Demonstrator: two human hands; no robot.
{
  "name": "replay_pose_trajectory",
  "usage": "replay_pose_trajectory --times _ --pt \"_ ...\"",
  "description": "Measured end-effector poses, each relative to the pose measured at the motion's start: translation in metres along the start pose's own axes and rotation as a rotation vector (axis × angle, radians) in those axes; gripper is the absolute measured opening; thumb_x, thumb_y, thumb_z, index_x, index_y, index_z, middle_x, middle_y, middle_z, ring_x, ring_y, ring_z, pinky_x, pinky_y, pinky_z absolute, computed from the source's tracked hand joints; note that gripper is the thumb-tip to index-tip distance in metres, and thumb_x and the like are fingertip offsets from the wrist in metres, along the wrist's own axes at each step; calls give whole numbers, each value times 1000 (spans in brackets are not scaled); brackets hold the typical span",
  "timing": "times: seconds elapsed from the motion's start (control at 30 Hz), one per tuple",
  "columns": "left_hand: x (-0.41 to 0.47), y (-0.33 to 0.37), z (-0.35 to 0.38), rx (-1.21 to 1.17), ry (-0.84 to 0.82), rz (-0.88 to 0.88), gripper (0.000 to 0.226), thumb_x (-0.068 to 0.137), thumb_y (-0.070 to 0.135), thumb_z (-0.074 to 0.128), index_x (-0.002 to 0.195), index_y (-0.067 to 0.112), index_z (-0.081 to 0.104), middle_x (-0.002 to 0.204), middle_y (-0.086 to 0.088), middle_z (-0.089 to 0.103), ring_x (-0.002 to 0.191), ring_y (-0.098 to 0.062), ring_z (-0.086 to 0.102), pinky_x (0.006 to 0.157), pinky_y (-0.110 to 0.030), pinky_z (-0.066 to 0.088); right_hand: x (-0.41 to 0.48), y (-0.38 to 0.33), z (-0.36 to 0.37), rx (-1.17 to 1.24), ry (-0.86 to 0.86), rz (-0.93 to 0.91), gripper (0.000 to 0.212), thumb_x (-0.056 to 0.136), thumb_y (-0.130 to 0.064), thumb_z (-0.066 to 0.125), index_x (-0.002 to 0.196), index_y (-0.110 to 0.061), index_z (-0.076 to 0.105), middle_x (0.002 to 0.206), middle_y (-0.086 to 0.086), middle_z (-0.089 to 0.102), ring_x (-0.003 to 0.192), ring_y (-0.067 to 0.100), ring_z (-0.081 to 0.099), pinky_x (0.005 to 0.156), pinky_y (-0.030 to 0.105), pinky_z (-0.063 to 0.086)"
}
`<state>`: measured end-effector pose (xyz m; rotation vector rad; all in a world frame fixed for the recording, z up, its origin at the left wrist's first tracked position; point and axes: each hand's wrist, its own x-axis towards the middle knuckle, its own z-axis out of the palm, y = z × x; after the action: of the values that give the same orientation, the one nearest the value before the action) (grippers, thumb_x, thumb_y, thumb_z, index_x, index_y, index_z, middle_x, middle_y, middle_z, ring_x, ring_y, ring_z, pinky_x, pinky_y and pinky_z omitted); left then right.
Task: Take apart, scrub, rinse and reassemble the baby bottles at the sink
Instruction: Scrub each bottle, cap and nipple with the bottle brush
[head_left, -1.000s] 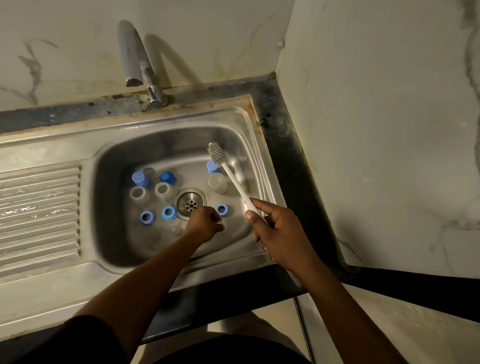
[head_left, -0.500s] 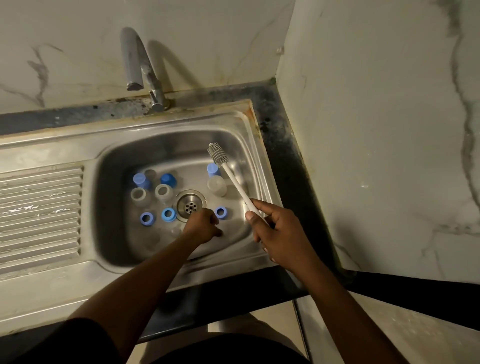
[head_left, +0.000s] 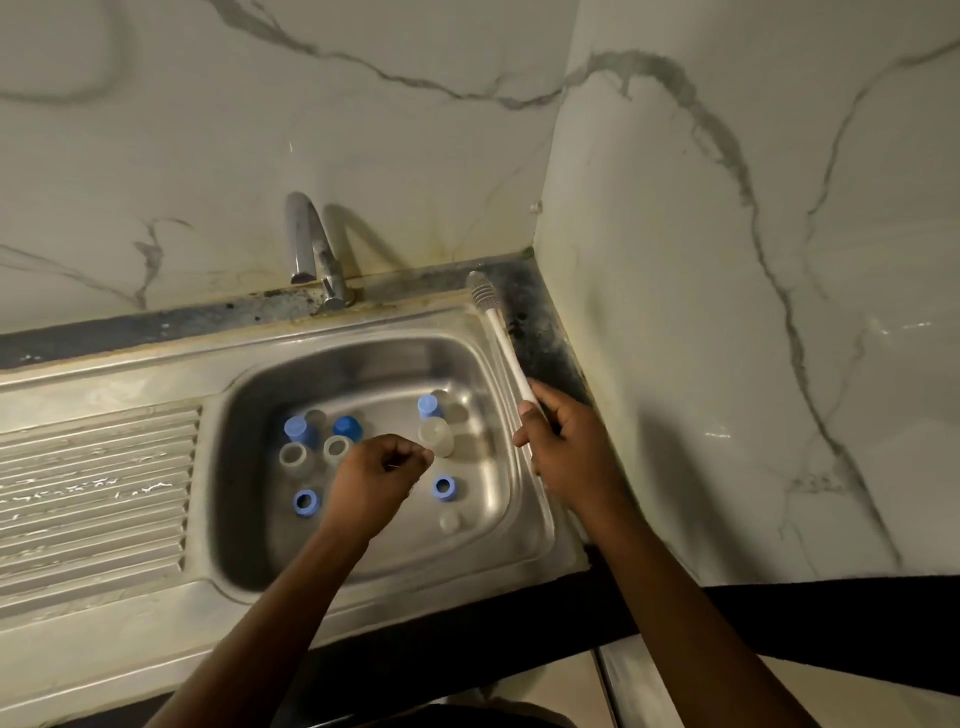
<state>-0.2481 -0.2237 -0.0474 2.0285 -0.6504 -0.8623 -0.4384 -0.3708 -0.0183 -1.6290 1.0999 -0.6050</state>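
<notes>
Swings the brush (head_left: 501, 338), gripped by the right hand (head_left: 563, 452), out to the sink (head_left: 395, 325) rim and lifts the curled left hand (head_left: 374, 478), contents untellable, above loose bottle parts (head_left: 436, 435), likely pausing scrubbing.

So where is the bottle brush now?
Head view, right side: the right hand grips the bottle brush by its handle, bristle end over the back right corner of the sink, right of the tap.

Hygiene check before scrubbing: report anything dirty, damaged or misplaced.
The counter strip in the back right corner is blotched with dark grime, and brownish staining runs along the sink rim by the tap. The right hand holds the brush with its head beside that grime.
</notes>
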Motion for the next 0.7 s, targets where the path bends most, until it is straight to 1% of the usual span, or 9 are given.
replay_pose_trajectory --times 0.07,0.13,0.23,0.33,0.4,0.47,0.5,0.57,0.7 --pt "-6 9 -1 -41 -2 24 12 95 29 76 85 24 79 79 3 78 73 -15 74 68 -32 59 10 4 -3 -71 89 -22 33 107 -28 58 138 -25 67 102 1 79 76 2 64 82 35 57" --pt "-10 17 -1 -80 -11 36 11 96 27 76 86 24 80 77 2 77 69 -11 72 67 -27 56 19 10 -5 -178 177 -45 23 105 -26 60 124 -23 72 92 -5 75 79 11 68 78 36 59" --pt "-12 23 1 -130 -22 34 12 96 23 77 85 22 81 74 -1 76 65 -11 70 66 -29 56 32 27 -4 -285 269 -17 19 104 -22 65 118 -14 74 92 2 75 83 21 70 77 36 59" --pt "-14 26 3 -153 -31 39 12 97 20 76 86 19 81 75 -2 77 68 -11 71 67 -29 57 42 49 4 -318 310 -1 12 100 -12 68 108 -5 75 86 5 69 78 24 65 71 34 53" --pt "-16 27 2 -164 -40 39 12 98 20 75 88 18 81 79 -1 78 73 -13 74 68 -30 58 44 60 10 -340 344 -4 16 98 -7 70 112 -2 76 97 11 69 87 28 66 77 31 51" --pt "-18 27 1 -161 -48 41 12 98 21 74 88 17 81 82 -1 79 76 -15 74 70 -30 59 44 68 16 -358 372 14 24 98 -6 71 121 0 74 118 20 65 104 35 66 94 35 54" --pt "-19 26 0 -155 -51 42 12 98 20 74 89 16 81 82 -2 79 76 -15 74 70 -30 59 44 71 18 -362 384 19 26 97 -5 71 123 1 74 122 21 62 108 37 65 99 34 52" --pt "-20 24 -3 -144 -49 43 12 99 16 72 91 15 81 85 -2 79 78 -15 74 70 -27 58 44 74 21 -370 389 31 28 98 -4 71 125 3 73 124 21 61 109 37 65 99 31 48" --pt "-22 21 -9 -152 -46 39 13 100 13 70 93 14 81 87 -3 80 83 -20 75 69 -22 59 47 77 21 -363 377 55 32 99 -4 69 130 5 70 126 22 61 113 38 64 104 38 50"
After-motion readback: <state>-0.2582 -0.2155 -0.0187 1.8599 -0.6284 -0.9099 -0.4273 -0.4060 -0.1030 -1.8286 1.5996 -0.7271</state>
